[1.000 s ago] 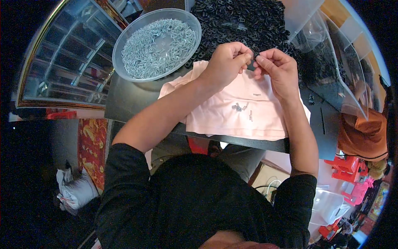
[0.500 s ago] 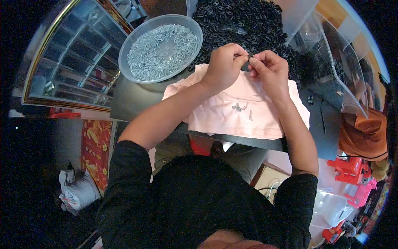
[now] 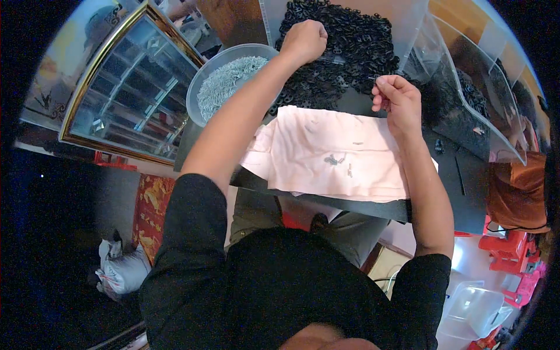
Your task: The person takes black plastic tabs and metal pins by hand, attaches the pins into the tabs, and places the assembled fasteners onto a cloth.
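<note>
My left hand (image 3: pixel 304 42) is over the heap of small black plastic pieces (image 3: pixel 350 41), its fingers curled closed. Whatever it holds, if anything, is hidden. My right hand (image 3: pixel 399 100) is raised beyond the far right part of a folded pale pink cloth (image 3: pixel 309 131), thumb and forefinger pinched together. Something tiny seems to show at those fingertips, too small to name. Several short silver metal pieces (image 3: pixel 333 159) lie on the cloth. A round translucent bowl (image 3: pixel 194 93), filled with similar small silver pieces (image 3: pixel 224 84), stands left of the heap, partly behind my left forearm.
A dark table (image 3: pixel 446 198) carries all this. Clear plastic walls (image 3: pixel 466 96) rise at the right, with a thin black rod (image 3: pixel 461 175) and small black bits (image 3: pixel 439 144) nearby. A gold-framed glass panel (image 3: pixel 131 87) leans at the left. Brown fabric (image 3: pixel 516 192) hangs at the right.
The hands were together at the cloth's far edge and have parted. My left hand has gone away from me, over the black heap; my right has shifted right. The view has shifted slightly.
</note>
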A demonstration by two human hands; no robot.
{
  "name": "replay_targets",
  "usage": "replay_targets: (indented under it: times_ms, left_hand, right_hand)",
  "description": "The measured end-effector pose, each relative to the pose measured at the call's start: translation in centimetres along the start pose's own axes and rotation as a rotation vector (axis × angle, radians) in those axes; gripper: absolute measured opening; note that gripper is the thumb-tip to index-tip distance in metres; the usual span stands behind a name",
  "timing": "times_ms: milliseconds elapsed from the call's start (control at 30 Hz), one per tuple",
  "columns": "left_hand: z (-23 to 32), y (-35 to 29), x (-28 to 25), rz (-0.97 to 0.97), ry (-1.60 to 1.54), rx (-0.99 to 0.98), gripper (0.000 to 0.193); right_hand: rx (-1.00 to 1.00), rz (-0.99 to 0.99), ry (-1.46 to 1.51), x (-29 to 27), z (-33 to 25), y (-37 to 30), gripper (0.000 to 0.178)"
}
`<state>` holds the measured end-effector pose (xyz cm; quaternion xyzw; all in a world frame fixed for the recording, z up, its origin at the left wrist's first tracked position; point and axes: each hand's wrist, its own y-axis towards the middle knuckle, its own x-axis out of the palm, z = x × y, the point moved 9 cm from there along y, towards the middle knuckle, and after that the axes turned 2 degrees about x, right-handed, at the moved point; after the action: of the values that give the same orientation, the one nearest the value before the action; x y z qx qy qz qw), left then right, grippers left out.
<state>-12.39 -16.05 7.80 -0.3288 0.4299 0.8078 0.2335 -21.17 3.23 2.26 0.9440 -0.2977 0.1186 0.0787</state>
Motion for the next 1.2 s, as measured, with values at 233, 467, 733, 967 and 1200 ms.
replay_targets:
  times_ms: [233,467,733,967,1200]
  left_hand:
    - [1.6,1.3,8.1,-0.319,0.329,0.109,0.019]
    - [2.1,0.8,6.9,-0.232,0.391,0.072,0.020]
    - [4.8,-8.1,2.5,-0.236,-1.289,-0.404,0.026]
    - [4.9,-12.4,2.5,-0.179,-1.804,-0.576,0.020]
    - [5.4,-12.6,1.7,-0.162,-1.697,-0.558,0.018]
  right_hand:
    - [-0.023,0.026,0.008,-0.8,-0.4,0.1,0.009]
    - [-0.023,0.027,-0.026,-0.8,-0.3,0.0,0.008]
    - [-0.036,0.003,0.037,0.9,-1.2,-1.0,0.009]
    - [-0.076,-0.067,-0.020,4.3,-1.0,-3.4,0.010]
    - [-0.123,-0.012,-0.011,4.4,-1.4,-3.8,0.009]
